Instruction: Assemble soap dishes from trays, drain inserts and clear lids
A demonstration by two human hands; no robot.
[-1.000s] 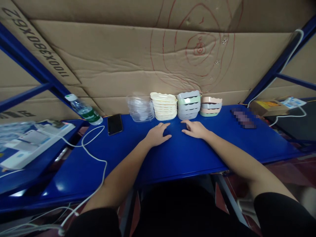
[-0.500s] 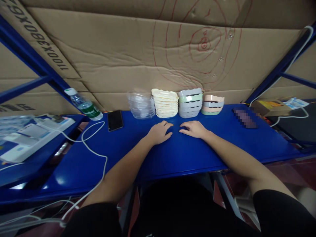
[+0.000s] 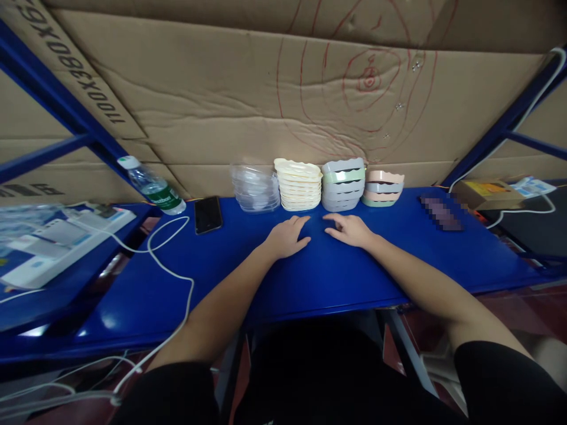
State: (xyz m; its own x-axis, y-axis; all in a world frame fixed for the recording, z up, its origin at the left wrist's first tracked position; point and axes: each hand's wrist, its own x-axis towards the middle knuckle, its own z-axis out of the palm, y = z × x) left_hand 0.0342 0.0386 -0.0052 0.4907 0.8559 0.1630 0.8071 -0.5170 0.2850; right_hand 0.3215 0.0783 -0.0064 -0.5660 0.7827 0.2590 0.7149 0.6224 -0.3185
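Observation:
My left hand (image 3: pixel 287 237) rests on the blue table with thumb and fingers apart, holding nothing. Facing it, my right hand (image 3: pixel 352 230) is likewise empty, its thumb and index finger spread. Just beyond the left hand stands a stack of cream scalloped trays (image 3: pixel 300 186). A stack of grey and green wavy-edged trays (image 3: pixel 343 188) is nearest the right hand. To its right sits a shorter stack in peach, grey and green (image 3: pixel 383 189). Clear plastic containers (image 3: pixel 255 189) are nested at the left end of the row. Neither hand touches a stack.
A black phone (image 3: pixel 208 215) and a tilted water bottle (image 3: pixel 153 186) lie left on the table (image 3: pixel 310 283). White cable (image 3: pixel 191 283) crosses its left side. A pixelated dark object (image 3: pixel 440 212) and a cardboard box (image 3: pixel 491 193) are at right. Cardboard (image 3: pixel 212 88) forms the back wall.
My right index finger has straightened a little, opening its gap to the thumb. The left hand stays nearly the same. The whole view has shifted slightly; the stacks have not moved.

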